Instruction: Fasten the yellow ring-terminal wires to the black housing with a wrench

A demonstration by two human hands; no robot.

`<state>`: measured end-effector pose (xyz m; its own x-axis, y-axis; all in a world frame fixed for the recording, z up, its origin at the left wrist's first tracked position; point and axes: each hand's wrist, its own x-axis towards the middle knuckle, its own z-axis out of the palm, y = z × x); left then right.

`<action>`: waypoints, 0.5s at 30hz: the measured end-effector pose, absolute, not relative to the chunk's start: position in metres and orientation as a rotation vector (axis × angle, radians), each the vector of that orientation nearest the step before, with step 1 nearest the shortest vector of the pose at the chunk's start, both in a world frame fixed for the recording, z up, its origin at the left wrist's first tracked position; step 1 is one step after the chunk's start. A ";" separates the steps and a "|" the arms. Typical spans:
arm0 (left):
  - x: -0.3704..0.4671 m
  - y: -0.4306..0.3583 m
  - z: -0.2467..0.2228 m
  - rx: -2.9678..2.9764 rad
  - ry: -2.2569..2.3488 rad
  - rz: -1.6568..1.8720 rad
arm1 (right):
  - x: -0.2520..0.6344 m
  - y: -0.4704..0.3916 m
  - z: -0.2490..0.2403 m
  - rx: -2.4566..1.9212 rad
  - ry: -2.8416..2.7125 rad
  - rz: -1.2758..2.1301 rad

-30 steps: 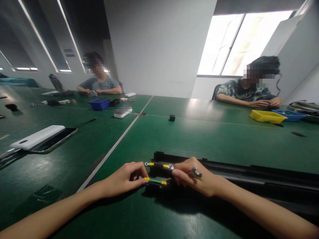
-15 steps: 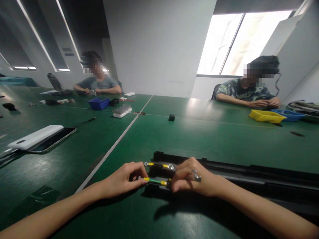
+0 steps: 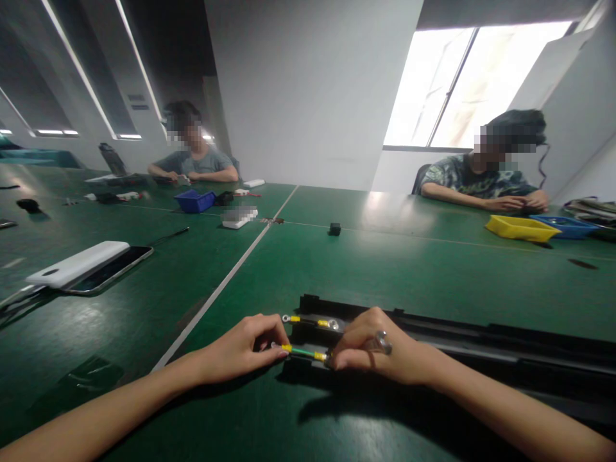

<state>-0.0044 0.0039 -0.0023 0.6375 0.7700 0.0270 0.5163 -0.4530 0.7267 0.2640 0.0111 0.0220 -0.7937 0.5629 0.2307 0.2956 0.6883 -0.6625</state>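
A short green cable with yellow sleeves lies across the near end of a long black channel piece. My left hand pinches the cable's left end between thumb and fingertips. Over its right end, my right hand is closed with the fingertips pressed down; what they grip there is hidden. That hand wears a silver ring-like piece. Just beyond lies a black cable with yellow sleeves and ring terminals, untouched on the same black piece.
On the green table, a white device and a phone lie left. Farther off are a small black block, a blue bin, and a yellow bin. Two people sit across.
The whole view has shifted slightly, so things appear a little farther right. Both hands keep the same hold at the green cable's ends.
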 end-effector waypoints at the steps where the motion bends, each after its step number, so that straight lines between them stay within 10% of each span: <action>1: -0.004 0.004 -0.002 2.150 0.996 0.467 | 0.264 0.011 0.022 -0.686 -2.462 0.895; 15: -0.003 0.002 0.001 2.123 0.979 0.501 | 0.282 -0.009 0.048 -1.014 -2.490 0.881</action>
<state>-0.0026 0.0024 0.0014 0.6337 0.7724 0.0427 0.4864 -0.4408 0.7544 0.2817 -0.0085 0.0481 -0.7011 0.7112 0.0521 0.5201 0.5599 -0.6450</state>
